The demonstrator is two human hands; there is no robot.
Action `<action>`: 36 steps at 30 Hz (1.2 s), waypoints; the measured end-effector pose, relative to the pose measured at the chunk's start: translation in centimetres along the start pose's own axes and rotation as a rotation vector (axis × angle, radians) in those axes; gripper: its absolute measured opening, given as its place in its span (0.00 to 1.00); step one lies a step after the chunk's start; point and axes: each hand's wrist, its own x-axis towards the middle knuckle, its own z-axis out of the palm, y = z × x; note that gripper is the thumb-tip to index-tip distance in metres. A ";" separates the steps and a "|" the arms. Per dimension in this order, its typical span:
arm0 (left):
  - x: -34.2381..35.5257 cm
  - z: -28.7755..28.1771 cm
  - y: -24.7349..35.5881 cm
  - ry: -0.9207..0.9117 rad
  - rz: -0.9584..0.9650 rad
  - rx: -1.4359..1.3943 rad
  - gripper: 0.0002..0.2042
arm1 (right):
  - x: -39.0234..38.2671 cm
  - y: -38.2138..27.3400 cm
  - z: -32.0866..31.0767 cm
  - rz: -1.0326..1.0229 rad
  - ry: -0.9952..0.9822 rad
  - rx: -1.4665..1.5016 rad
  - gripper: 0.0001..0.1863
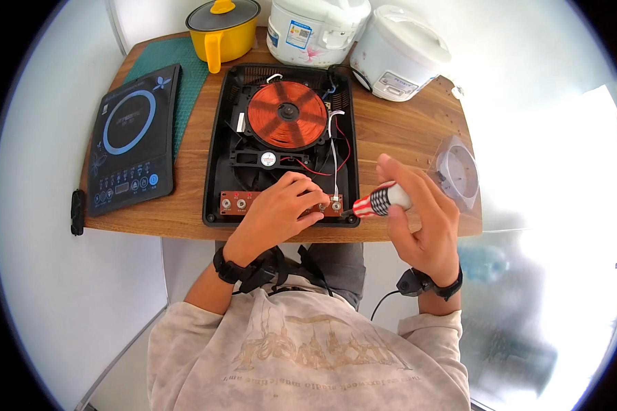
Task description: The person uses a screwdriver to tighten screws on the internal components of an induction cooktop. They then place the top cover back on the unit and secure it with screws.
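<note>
Screwdriver (382, 199) with a striped handle sits gripped in the right hand (424, 222), fingers curled round it, tip at the brown board (238, 203) along the near edge of the opened cooker (284, 140). Left hand (281, 209) lies loosely curled on that board, holding nothing. Glass top (131, 140) lies to the left on the table (404, 130).

Yellow pot (221, 31); two rice cookers (317, 29) — rear.

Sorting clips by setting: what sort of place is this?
Likely a small appliance repair bench: an opened induction cooker with its copper coil bare, a screwdriver in the right hand, and rice cookers waiting behind.
</note>
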 end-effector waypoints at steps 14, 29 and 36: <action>0.0 0.1 0.1 -0.007 -0.002 0.016 0.11 | -0.7 -0.8 -0.9 0.119 -0.101 -0.118 0.25; 0.0 0.2 -0.1 0.007 0.012 0.012 0.11 | 0.2 0.0 -0.8 0.015 -0.071 -0.082 0.19; -0.2 0.1 0.1 0.002 0.002 0.006 0.11 | -0.2 -0.3 -0.7 0.071 -0.130 -0.190 0.21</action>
